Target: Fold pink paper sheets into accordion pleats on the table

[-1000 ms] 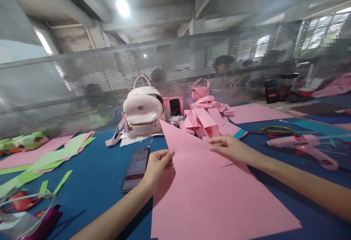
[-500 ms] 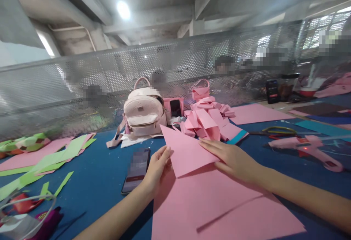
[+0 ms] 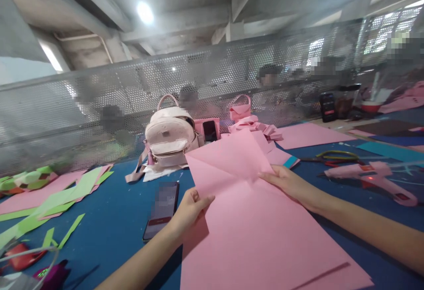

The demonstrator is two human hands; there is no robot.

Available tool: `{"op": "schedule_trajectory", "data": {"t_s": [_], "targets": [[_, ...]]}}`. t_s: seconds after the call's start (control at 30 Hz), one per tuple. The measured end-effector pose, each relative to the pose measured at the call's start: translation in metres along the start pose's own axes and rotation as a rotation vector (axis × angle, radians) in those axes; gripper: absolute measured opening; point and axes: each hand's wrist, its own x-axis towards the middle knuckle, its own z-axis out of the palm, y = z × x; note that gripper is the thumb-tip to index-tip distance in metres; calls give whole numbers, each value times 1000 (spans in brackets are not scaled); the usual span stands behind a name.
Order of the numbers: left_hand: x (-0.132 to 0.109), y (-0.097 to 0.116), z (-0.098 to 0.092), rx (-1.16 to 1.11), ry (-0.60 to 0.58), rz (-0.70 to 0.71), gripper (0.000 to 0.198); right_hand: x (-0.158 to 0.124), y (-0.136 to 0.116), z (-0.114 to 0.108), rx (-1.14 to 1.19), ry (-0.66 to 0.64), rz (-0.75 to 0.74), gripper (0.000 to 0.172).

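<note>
A pink paper sheet is lifted in front of me, its upper part spread out with slanting fold creases across it. My left hand pinches its left edge between thumb and fingers. On the right edge, my right hand grips it with the thumb on top and the other fingers partly hidden behind. Pink paper extends below toward me, and I cannot tell how many layers lie there. Left of my left hand, a smartphone lies on the blue table.
A pale pink backpack stands at the back, beside folded pink paper pieces and a small pink paper bag. To the right lie scissors and a pink glue gun. Green paper strips lie left.
The folded flap of pink paper has been opened out and now rises farther back. My right hand moved from lying on the flap to gripping the right edge.
</note>
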Motion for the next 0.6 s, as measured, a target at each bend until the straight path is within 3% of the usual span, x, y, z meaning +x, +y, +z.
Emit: {"op": "schedule_trajectory", "data": {"t_s": [0.37,0.6], "targets": [[3,17,-5,85,-80,5,38,-9,-9,-13,30,-111,-34,48],[1,26,-7,68,-19,31,43,-5,-10,-30,-310,-184,-54,50]]}}
